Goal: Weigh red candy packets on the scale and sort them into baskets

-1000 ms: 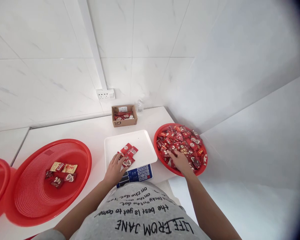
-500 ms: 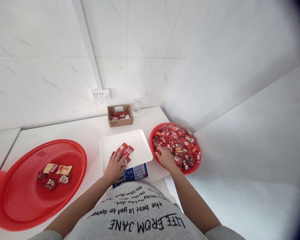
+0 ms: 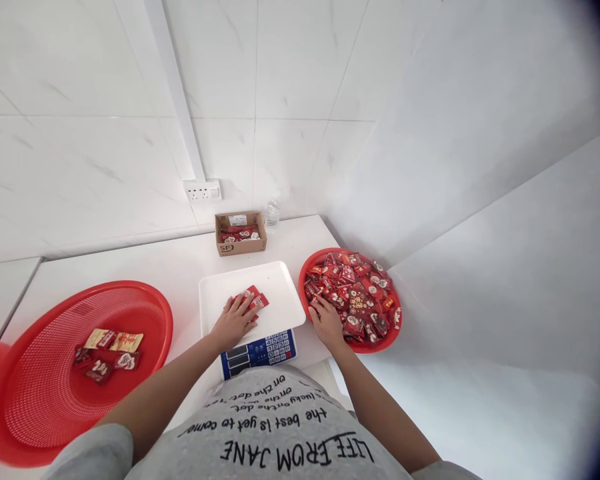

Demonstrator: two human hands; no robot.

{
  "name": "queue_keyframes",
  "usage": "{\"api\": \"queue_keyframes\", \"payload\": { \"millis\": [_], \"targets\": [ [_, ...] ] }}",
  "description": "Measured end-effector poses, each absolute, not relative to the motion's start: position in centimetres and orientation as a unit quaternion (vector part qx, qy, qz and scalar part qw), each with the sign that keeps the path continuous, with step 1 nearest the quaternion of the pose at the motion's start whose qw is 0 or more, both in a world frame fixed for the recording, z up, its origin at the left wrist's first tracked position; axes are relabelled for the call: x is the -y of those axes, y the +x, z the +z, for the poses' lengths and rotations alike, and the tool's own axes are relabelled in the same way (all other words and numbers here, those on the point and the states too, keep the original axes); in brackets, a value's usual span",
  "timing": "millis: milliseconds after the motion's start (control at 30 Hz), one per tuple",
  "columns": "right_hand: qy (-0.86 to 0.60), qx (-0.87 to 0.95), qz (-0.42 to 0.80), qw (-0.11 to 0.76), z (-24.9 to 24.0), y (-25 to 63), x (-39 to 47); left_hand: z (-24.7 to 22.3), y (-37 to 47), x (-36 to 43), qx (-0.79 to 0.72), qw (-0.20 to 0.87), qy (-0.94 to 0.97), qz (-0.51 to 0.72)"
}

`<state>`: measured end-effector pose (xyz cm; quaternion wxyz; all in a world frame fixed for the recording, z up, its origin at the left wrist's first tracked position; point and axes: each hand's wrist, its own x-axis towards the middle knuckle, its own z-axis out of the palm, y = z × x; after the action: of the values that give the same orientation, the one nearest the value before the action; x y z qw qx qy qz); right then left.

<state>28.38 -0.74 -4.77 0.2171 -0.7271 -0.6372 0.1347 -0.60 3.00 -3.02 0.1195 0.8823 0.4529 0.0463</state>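
My left hand [image 3: 231, 321] lies over several small red packets [image 3: 258, 301] on the white tray [image 3: 285, 293] of a weighing scale. Its fingers are spread flat across them and partly cover them. To the right, my right hand [image 3: 327, 322] reaches over the rim of a red basket [image 3: 305, 267] heaped with red packets [image 3: 357, 293]. The fingers of that hand are stretched out and rest on packets at the basket's left side; nothing shows in its grasp. The scale's blue keypad panel [image 3: 260, 353] faces me under the tray.
On the left stands a large red basket [image 3: 163, 300] with several red and cream packets [image 3: 125, 342] in it. A cardboard box [image 3: 241, 248] of red packets and a clear plastic bottle [image 3: 273, 212] stand near the wall. A socket strip [image 3: 203, 191] is on the wall.
My left hand has drawn the packets on the tray closer together and covers more of them. My right hand has shifted slightly left, its fingers now stretched forward over the basket's edge.
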Motion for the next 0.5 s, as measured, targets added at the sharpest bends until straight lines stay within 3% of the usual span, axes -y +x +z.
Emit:
{"api": "queue_keyframes", "payload": {
  "millis": [233, 500],
  "targets": [
    [-0.729, 0.626, 0.153, 0.231, -4.6, 28.3, 0.8, -1.7, -3.2, -4.8, -0.316, 0.141, 0.938, 0.024],
    [-0.729, 0.63, 0.131, 0.234, -4.8, 28.4, 0.7, -3.0, 0.6, -2.3, -0.609, 0.14, 0.778, 0.069]
  ]
}}
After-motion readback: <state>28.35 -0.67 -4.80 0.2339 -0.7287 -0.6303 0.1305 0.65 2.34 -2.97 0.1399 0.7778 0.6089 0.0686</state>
